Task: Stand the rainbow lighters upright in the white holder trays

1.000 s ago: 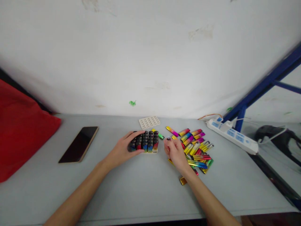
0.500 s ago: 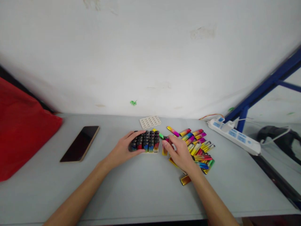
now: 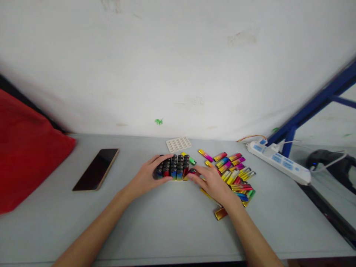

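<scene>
Rows of black-topped lighters (image 3: 173,167) stand upright, packed close together, with a little of a pale tray showing under their front edge. My left hand (image 3: 150,172) grips this block from the left, thumb along the front and fingers over the back. At the block's right end, my right hand (image 3: 207,180) pinches a single lighter (image 3: 192,171) by its black top, close against the outer row. A green lighter (image 3: 192,160) lies just behind it. To the right spreads a pile of loose lighters (image 3: 232,176) in shiny yellow, red, purple and blue, partly behind my right hand.
An unfilled white tray with round-cornered holes (image 3: 178,144) lies near the wall. A phone (image 3: 96,170) rests at the left, beside a red cloth (image 3: 30,155). At the right are a power strip (image 3: 278,161) with cables and a blue metal frame (image 3: 311,107).
My right hand has moved slightly left with the lighter, bringing it up against the right end of the block. My left hand keeps its grip on the block.
</scene>
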Tool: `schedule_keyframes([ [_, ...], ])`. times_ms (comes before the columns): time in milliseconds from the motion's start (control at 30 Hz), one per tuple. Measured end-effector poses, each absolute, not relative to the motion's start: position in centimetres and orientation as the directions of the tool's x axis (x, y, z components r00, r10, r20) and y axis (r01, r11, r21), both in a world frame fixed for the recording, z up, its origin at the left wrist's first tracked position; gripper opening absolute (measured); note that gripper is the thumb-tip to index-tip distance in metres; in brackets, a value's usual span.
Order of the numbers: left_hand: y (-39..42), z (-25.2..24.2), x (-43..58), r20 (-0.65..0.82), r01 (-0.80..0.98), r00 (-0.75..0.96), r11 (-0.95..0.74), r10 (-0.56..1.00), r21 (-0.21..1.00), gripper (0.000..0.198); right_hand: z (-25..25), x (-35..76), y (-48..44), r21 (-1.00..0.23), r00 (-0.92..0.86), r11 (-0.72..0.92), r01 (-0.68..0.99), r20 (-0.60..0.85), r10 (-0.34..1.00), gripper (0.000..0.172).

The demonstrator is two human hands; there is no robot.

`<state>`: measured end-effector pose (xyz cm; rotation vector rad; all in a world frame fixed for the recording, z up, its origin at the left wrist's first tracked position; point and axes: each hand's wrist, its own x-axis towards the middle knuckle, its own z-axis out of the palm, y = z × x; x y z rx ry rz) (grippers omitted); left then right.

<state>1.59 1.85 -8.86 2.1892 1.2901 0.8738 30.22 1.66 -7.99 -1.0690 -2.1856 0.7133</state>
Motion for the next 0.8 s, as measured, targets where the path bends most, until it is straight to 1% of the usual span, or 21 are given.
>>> schedule_keyframes([
  [167, 1.9, -9.0, 1.6, 0.288, 0.592, 0.363, -0.458, 0.886, 0.663, 0.065, -8.4, 30.2, 1.7, -0.648, -0.532, 0.539, 0.538, 0.234, 0.814, 0.03],
  [333, 1.8, -8.9, 1.7, 0.288, 0.6, 0.355, -0.453, 0.889, 0.66, 0.066, -9.5, 29.8, 2.0, -0.58, -0.561, 0.575, 0.577, 0.23, 0.795, 0.044],
  [433, 1.8, -8.8, 1.7, 0.296, 0.603, 0.354, -0.459, 0.887, 0.653, 0.067, -9.9, 29.7, 2.1, -0.571, -0.613, 0.595, 0.565, 0.191, 0.766, 0.044],
  [567, 1.9, -9.2, 1.8, 0.304, 0.592, 0.359, -0.467, 0.882, 0.657, 0.073, -9.6, 29.9, 2.1, -0.625, -0.59, 0.544, 0.56, 0.16, 0.792, 0.039],
  [667, 2.0, -9.7, 1.7, 0.318, 0.585, 0.354, -0.474, 0.879, 0.658, 0.072, -9.0, 30.1, 1.9, -0.676, -0.564, 0.496, 0.545, 0.143, 0.813, 0.04],
  [733, 2.0, -9.9, 1.6, 0.332, 0.581, 0.353, -0.483, 0.875, 0.655, 0.072, -8.6, 30.1, 1.7, -0.69, -0.554, 0.492, 0.531, 0.157, 0.817, 0.043],
  [800, 2.0, -9.9, 1.6, 0.334, 0.58, 0.356, -0.486, 0.873, 0.653, 0.073, -8.3, 30.1, 1.7, -0.687, -0.515, 0.503, 0.524, 0.215, 0.83, 0.048],
])
